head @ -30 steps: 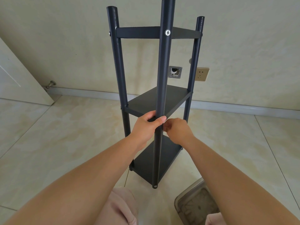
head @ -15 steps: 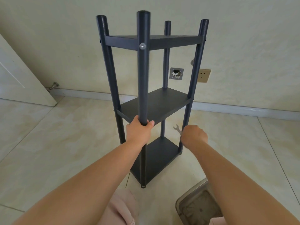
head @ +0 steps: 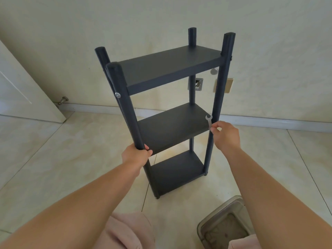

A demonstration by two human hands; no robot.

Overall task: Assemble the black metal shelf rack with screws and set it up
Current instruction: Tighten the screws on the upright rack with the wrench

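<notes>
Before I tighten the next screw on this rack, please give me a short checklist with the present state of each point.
1. Left hand holds the front post: ok.
2. Right hand pinches the small wrench: ok.
3. Rack upright on the floor: leaning slightly, not ok.
4. Silver screw present on front post: ok.
5. Screw tightness: cannot tell.
6. Wrench seated on a fastener: not ok, it is only near the right post.

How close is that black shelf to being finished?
Nearly done, by the look of it. The rack stands upright on the floor with all three shelves fixed between four posts, and a screw shows at the top shelf. The left hand grips a front post; the right hand pinches a small wrench near the middle shelf. Probably only final tightening remains.
</notes>
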